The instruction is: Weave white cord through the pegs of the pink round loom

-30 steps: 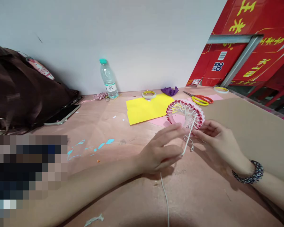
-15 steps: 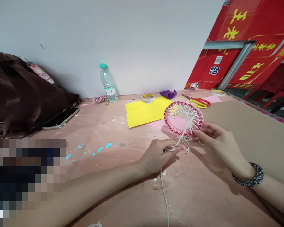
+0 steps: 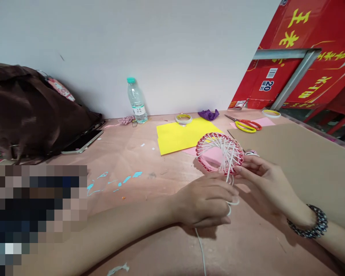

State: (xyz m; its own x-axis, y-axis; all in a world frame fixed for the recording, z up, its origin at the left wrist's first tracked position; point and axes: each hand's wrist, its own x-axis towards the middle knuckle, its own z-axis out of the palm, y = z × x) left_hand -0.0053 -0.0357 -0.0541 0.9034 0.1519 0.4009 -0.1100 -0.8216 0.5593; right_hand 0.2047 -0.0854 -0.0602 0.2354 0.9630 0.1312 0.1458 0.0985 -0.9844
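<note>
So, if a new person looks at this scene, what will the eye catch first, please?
The eye goes first to the round red frame laced with white cord, near the middle of the table, with the right hand pinching its rim and the left hand curled just below it. Next come the red carton with yellow characters at upper right and the bright yellow paper sheet behind the frame.

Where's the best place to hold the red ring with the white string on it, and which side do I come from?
Take the red ring by its outer rim, not the middle, because the white cord crosses the whole centre. Come in from the far left, where the rim looks free: the right hand pinches the lower right edge, and the left hand sits below it.
</note>
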